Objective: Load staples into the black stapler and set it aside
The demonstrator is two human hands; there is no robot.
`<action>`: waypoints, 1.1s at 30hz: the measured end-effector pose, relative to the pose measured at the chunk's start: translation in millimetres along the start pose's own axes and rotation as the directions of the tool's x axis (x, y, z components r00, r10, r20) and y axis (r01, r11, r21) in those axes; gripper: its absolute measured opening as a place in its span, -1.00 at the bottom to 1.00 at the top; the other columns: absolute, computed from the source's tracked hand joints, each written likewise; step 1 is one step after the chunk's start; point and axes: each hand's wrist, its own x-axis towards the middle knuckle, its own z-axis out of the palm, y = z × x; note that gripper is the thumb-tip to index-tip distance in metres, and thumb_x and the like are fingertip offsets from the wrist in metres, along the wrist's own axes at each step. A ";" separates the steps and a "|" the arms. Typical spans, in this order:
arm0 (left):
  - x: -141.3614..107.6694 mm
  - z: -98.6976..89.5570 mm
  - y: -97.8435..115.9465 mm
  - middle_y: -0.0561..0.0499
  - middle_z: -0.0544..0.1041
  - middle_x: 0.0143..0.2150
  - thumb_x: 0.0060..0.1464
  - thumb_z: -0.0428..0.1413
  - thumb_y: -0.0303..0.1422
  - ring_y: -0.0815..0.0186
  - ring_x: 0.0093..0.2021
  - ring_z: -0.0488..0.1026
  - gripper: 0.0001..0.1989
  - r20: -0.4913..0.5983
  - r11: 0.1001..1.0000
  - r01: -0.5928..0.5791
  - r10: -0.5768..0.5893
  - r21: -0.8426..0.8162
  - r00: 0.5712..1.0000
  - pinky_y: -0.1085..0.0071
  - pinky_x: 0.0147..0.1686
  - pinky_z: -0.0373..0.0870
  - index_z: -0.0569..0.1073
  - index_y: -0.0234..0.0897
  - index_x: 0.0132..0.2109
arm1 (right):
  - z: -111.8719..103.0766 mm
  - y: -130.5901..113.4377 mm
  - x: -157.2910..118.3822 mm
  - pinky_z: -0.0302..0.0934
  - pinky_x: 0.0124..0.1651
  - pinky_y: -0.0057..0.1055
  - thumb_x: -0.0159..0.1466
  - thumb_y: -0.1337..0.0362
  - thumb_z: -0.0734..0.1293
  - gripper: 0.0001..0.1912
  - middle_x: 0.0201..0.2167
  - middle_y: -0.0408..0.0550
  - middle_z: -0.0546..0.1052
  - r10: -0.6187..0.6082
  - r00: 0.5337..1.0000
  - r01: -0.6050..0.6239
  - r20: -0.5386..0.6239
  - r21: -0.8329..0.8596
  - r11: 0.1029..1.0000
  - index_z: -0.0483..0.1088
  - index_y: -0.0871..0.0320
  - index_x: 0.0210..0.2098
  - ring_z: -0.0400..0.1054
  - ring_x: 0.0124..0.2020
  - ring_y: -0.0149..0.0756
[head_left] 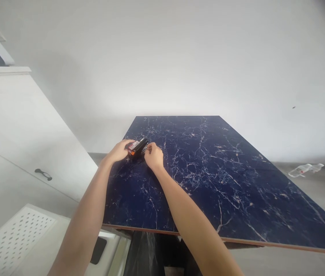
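A small black box with a white, red and orange label lies near the far left edge of the dark blue marbled table. From the left, my left hand grips the box, its thumb and fingers against the labelled side. My right hand is closed in a pinch at the box's right side. Something thin and shiny shows by its fingertips, too small to name.
A white cabinet with a dark handle stands to the left. Lower left is a white perforated panel. Clear plastic bottles lie on the floor at right. A pale wall rises behind the table.
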 end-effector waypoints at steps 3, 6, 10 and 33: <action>-4.5 -6.2 -2.7 -0.03 0.30 0.38 0.11 0.14 -0.15 0.02 0.26 0.36 -0.36 0.079 0.993 0.050 -0.042 -0.107 0.996 0.18 0.19 0.34 0.31 -0.03 0.34 | -2.7 8.4 8.9 0.13 0.24 -0.12 0.18 0.39 0.24 -0.34 0.18 0.12 0.44 -0.066 0.996 0.072 0.062 -0.088 0.994 0.17 0.19 0.28 0.23 0.23 -0.01; -10.2 -11.6 -3.1 -0.01 0.14 0.47 0.06 0.20 0.01 -0.04 0.41 0.13 -0.23 0.117 0.994 0.041 -0.029 -0.103 0.993 0.12 0.32 0.15 0.25 -0.01 0.38 | -1.3 15.0 16.3 0.08 0.27 0.01 0.14 0.37 0.28 -0.18 0.21 0.17 0.42 -0.088 0.981 0.110 0.172 -0.121 0.986 0.03 0.24 0.38 0.19 0.25 0.11; -15.5 -14.3 -5.7 -0.01 0.14 0.47 0.02 0.21 0.10 -0.03 0.41 0.13 -0.13 0.154 0.987 0.055 -0.032 -0.150 0.988 0.16 0.33 0.15 0.18 -0.01 0.42 | -4.2 20.2 21.4 0.19 0.19 -0.17 0.15 0.41 0.24 -0.37 0.05 0.12 0.52 -0.080 0.985 0.095 0.154 -0.093 0.991 0.26 0.26 0.24 0.35 0.08 -0.03; -21.4 -1.8 -26.5 -0.13 0.26 0.41 -0.01 0.19 0.16 -0.07 0.35 0.25 -0.14 0.063 0.970 0.197 -0.190 -0.142 0.980 0.16 0.22 0.27 0.29 -0.10 0.36 | -40.4 31.8 11.4 0.18 0.13 -0.23 0.19 0.49 0.20 -0.58 -0.03 0.03 0.51 -0.102 0.990 0.125 0.098 -0.266 0.956 0.53 0.10 -0.05 0.30 0.00 -0.09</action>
